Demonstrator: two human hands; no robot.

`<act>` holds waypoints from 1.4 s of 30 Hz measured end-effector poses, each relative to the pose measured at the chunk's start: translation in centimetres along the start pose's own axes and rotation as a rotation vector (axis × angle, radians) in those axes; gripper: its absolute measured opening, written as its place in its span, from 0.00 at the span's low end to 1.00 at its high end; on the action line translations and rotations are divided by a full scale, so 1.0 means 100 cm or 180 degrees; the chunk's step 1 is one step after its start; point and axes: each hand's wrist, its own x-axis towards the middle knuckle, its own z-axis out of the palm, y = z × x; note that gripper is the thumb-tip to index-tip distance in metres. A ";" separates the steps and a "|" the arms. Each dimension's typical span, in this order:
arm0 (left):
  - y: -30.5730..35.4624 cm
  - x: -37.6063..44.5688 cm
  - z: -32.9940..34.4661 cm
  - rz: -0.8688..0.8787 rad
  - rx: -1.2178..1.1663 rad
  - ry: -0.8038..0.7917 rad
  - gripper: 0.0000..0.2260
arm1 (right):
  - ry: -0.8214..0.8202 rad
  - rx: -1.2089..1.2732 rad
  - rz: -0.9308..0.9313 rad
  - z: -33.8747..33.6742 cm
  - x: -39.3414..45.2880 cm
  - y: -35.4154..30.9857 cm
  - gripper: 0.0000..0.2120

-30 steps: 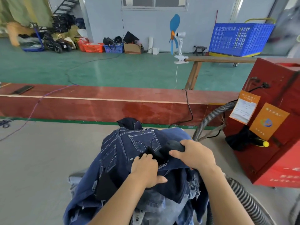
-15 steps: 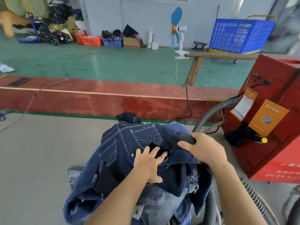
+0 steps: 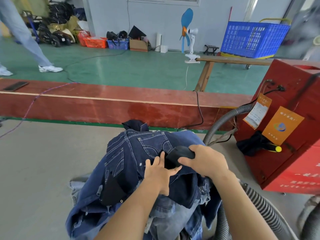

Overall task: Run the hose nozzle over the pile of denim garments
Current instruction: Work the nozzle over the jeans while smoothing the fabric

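Right hand (image 3: 206, 161) grips the nozzle (image 3: 180, 155), now lifted clear above left hand's (image 3: 158, 172) spread fingers on the denim pile (image 3: 131, 163).

This is a garment workshop or small factory floor, a wide hall with a green-painted floor (image 3: 121, 66) and plain grey walls. A heap of denim garments (image 3: 138, 170) lies on a long grey counter (image 3: 34, 170) edged by a red board wall (image 3: 121, 110), beside a red machine cabinet (image 3: 285, 135) fed by a ribbed grey hose (image 3: 220, 122). Along the far wall stand a large blue plastic crate (image 3: 251, 40) on wheels, 2 smaller baskets (image 3: 97, 42), a cardboard box (image 3: 138, 45), a clip-on fan (image 3: 188, 32) and piled dark goods (image 3: 58, 13), with cables (image 3: 86, 58) trailing over the floor.
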 end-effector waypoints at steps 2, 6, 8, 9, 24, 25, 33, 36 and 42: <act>-0.001 0.001 -0.002 0.0015 0.0041 -0.0056 0.44 | -0.0063 -0.0083 0.0024 0.004 0.005 0.001 0.16; -0.002 0.002 -0.002 0.0046 0.0184 -0.0170 0.44 | -0.0103 -0.0130 0.0113 0.009 0.011 0.008 0.14; 0.000 0.003 -0.002 0.0041 0.0228 -0.0236 0.45 | -0.0036 -0.0238 0.0098 0.013 0.014 0.006 0.13; 0.000 0.003 -0.002 0.0029 0.0239 -0.0270 0.46 | 0.0033 -0.0268 0.0100 0.017 0.015 0.003 0.13; 0.015 0.002 -0.009 -0.0445 0.0377 -0.0490 0.44 | 0.0749 0.1480 0.0585 -0.023 -0.002 0.042 0.16; 0.017 0.003 -0.009 -0.0514 0.0412 -0.0520 0.44 | 0.0581 0.1284 0.0473 -0.021 -0.004 0.039 0.16; 0.020 0.003 -0.008 -0.0525 0.0262 -0.0646 0.44 | 0.0051 -0.0158 -0.0026 0.009 0.011 0.000 0.16; 0.018 0.000 -0.008 -0.0457 0.0221 -0.0632 0.44 | 0.0117 -0.0010 0.0063 0.017 0.021 -0.011 0.14; 0.012 -0.003 -0.011 -0.0339 0.0181 -0.0710 0.46 | 0.0388 0.0880 0.0178 -0.006 0.019 0.006 0.15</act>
